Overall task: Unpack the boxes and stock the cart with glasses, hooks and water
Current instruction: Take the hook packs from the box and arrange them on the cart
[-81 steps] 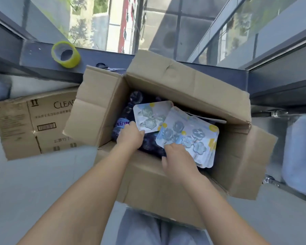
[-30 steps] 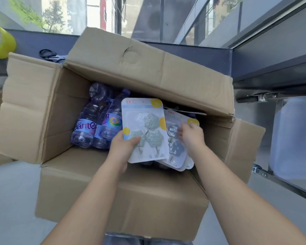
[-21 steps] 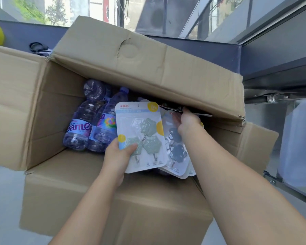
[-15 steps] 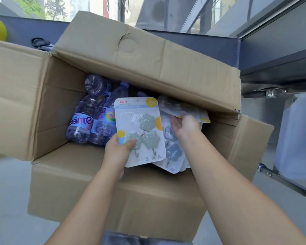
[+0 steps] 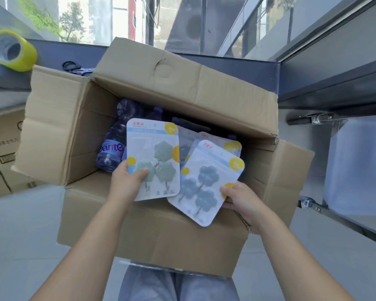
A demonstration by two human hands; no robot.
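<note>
Hook packs coming out of the open box

The cardboard box [image 5: 152, 231] sits open with water bottles [image 5: 111, 146] lying inside and more hook packs [image 5: 230, 144] beneath. The left hand [image 5: 126, 183] pinches the green hook pack [image 5: 153, 159] at its lower corner; the right hand [image 5: 241, 198], reaching deep half a second ago, has now drawn the blue hook pack [image 5: 206, 181] clear, fingers [image 5: 228, 190] gripping its edge. Both look ready for the cart.

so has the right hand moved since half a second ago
Yes. The right hand has pulled back from under the far flap toward the box's near edge, holding a blue hook pack.
</note>
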